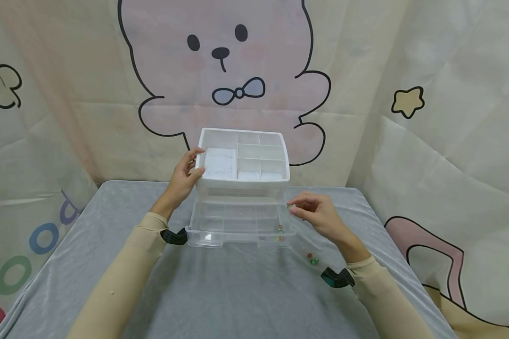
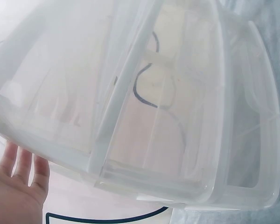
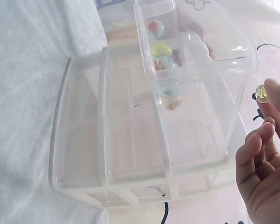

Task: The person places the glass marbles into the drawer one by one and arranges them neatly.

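A storage box with a white compartment top (image 1: 221,162) and clear drawers stands on the table. My left hand (image 1: 182,176) rests on the left edge of that top, fingers fairly straight in the left wrist view (image 2: 21,182). Low at the front, a clear drawer (image 1: 220,239) juts out. Several coloured glass marbles (image 3: 161,63) lie in a section at its right end. Just right of the drawer, my right hand (image 1: 318,214) pinches a clear yellowish marble (image 3: 262,93) between thumb and forefinger.
A few loose marbles (image 1: 314,261) lie on the grey tablecloth (image 1: 237,292), right of the drawer and near the right wrist strap (image 1: 337,278). Behind the box hangs a cloth backdrop (image 1: 254,113) with a printed bear. More printed cloth flanks the table.
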A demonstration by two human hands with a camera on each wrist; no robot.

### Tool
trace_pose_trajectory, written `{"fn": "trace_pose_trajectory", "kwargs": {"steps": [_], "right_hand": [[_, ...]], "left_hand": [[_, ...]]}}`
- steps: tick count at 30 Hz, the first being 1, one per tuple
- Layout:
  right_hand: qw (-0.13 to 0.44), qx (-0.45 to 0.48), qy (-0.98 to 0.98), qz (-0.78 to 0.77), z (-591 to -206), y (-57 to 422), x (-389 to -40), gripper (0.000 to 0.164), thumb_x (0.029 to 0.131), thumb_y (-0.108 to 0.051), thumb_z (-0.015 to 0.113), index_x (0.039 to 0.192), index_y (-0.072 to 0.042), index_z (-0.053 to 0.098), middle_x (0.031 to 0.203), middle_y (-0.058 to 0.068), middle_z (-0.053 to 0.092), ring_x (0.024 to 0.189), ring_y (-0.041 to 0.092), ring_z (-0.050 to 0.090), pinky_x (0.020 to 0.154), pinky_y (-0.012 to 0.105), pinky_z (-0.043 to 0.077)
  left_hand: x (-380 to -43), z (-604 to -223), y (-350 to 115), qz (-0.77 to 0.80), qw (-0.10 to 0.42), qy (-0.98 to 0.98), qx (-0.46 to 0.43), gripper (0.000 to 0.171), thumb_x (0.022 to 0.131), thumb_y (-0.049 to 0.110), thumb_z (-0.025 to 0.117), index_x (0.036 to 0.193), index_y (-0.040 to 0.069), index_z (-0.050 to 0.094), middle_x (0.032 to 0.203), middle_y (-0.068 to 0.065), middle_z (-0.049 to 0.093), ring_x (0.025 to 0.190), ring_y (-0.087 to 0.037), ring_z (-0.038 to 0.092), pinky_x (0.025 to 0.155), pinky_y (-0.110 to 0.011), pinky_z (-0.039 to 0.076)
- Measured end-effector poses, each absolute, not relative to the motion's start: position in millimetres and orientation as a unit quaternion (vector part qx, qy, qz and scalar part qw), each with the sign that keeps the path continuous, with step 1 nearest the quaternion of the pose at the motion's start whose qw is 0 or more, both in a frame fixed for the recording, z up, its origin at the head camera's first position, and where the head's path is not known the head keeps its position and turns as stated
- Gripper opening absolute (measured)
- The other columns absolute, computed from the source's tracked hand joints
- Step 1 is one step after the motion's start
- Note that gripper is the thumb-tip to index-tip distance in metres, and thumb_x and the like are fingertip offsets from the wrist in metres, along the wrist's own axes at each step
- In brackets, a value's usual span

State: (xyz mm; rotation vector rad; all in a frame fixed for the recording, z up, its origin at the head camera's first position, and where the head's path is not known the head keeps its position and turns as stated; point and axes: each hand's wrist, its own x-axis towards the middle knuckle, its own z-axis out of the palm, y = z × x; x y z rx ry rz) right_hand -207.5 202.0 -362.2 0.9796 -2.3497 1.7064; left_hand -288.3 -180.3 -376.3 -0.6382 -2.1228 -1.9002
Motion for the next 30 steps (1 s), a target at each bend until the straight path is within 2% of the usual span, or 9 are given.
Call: {"fn": "trace_pose_trajectory", "kwargs": {"steps": [5, 11, 17, 26, 30], "right_hand": [[0.027, 0.328, -0.761, 0.559, -361.4, 195.9, -208.8, 0.015, 0.094, 0.004, 0.064, 0.105, 0.014, 0.068, 0.092, -0.009, 0.066, 0.06, 0.007, 0.042, 0.054, 0.029, 0.04], [0.034, 0.346, -0.756, 0.555, -361.5, 189.2, -210.5, 0.015, 0.093, 0.006, 0.065, 0.103, 0.016, 0.068, 0.084, -0.007, 0.061, 0.056, 0.012, 0.034, 0.052, 0.026, 0.036], [0.032, 0.351, -0.761, 0.545, -362.5, 183.5, -210.9, 0.013, 0.093, 0.004, 0.066, 0.102, 0.012, 0.071, 0.082, -0.006, 0.059, 0.058, 0.014, 0.036, 0.055, 0.026, 0.035], [0.039, 0.359, -0.777, 0.516, -365.0, 179.9, -209.9, 0.013, 0.092, 0.002, 0.068, 0.101, 0.01, 0.073, 0.074, 0.008, 0.053, 0.062, 0.015, 0.039, 0.057, 0.026, 0.038], [0.037, 0.357, -0.783, 0.509, -366.0, 178.3, -209.6, 0.014, 0.092, 0.002, 0.068, 0.101, 0.01, 0.073, 0.073, 0.009, 0.051, 0.061, 0.014, 0.037, 0.055, 0.025, 0.036]], "left_hand": [[-289.9, -377.4, -181.2, -0.646, 0.111, -0.723, -0.218, 0.049, 0.102, 0.008, 0.051, 0.149, 0.011, 0.039, 0.147, -0.012, 0.038, 0.117, -0.018, 0.049, 0.083, -0.022, 0.045], [-290.4, -376.7, -182.0, -0.646, 0.113, -0.722, -0.22, 0.048, 0.102, 0.009, 0.051, 0.149, 0.011, 0.039, 0.147, -0.013, 0.038, 0.117, -0.019, 0.049, 0.084, -0.023, 0.045], [-288.5, -377.2, -182.7, -0.648, 0.111, -0.721, -0.219, 0.049, 0.102, 0.009, 0.05, 0.149, 0.01, 0.038, 0.148, -0.011, 0.038, 0.114, -0.016, 0.049, 0.082, -0.022, 0.045], [-288.2, -377.2, -181.2, -0.65, 0.11, -0.719, -0.221, 0.049, 0.102, 0.009, 0.051, 0.149, 0.01, 0.038, 0.147, -0.01, 0.038, 0.114, -0.015, 0.049, 0.083, -0.023, 0.044], [-288.5, -376.7, -180.9, -0.646, 0.109, -0.723, -0.219, 0.05, 0.102, 0.009, 0.051, 0.15, 0.012, 0.038, 0.15, -0.012, 0.037, 0.117, -0.019, 0.048, 0.084, -0.022, 0.045]]}}
